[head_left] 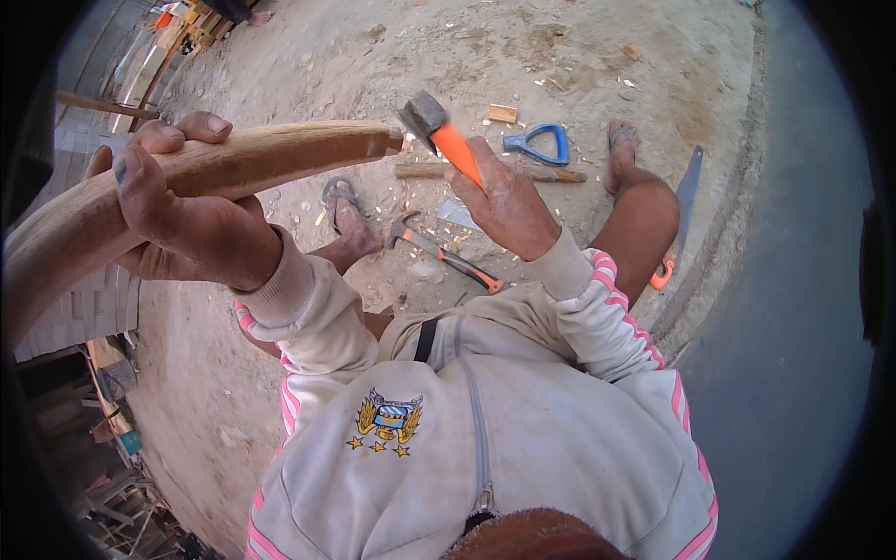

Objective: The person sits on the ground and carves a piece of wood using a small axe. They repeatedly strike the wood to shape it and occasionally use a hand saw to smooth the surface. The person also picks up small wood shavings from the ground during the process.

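My left hand (191,205) is wrapped around a thick, pale wooden pole (271,154), raised at the left. The pole's tapered, cut end points right, toward a hatchet (455,149). My right hand (509,201) grips the hatchet by its orange handle, its dark metal head just beyond the pole's end with a small gap between. Below the hatchet, on the ground, lie a rounded wooden stick (560,175), a blue D-shaped grip (563,147) and a flat, shiny metal piece (458,215). A claw hammer (448,257) with an orange and black handle rests nearer to me.
A handsaw (689,201) with an orange handle lies beside my right leg. Wood chips and a small wood block (502,113) are scattered over the dirt ground (308,84). Stacked timber (201,23) stands at the far left. Along the right runs a smooth grey surface (793,280).
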The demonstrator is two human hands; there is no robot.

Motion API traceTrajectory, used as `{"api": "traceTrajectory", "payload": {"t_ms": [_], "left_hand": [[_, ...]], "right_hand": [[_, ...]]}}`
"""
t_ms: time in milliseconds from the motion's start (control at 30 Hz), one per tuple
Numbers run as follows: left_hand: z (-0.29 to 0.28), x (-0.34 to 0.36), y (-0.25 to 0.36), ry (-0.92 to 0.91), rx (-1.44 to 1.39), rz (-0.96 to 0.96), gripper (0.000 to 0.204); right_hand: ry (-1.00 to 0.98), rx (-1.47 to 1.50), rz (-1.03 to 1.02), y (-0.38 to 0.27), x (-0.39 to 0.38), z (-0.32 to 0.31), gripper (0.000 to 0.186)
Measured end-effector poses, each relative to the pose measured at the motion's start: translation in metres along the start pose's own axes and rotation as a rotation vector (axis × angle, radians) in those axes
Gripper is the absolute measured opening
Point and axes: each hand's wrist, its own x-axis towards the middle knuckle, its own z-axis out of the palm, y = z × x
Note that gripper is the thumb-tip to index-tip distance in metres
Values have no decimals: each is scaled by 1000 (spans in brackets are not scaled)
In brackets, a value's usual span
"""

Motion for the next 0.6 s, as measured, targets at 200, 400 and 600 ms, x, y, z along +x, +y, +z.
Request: {"api": "traceTrajectory", "payload": {"t_ms": [200,400,600], "left_hand": [[-15,14,-10,-115,108,124,43],[-47,41,-46,-144,42,239,53],[-20,31,-26,-144,-171,17,52]], "right_hand": [[-1,119,-32,8,-3,3,34],[-42,206,-133,-18,-7,15,33],[-74,258,-31,-24,-13,23,32]]}}
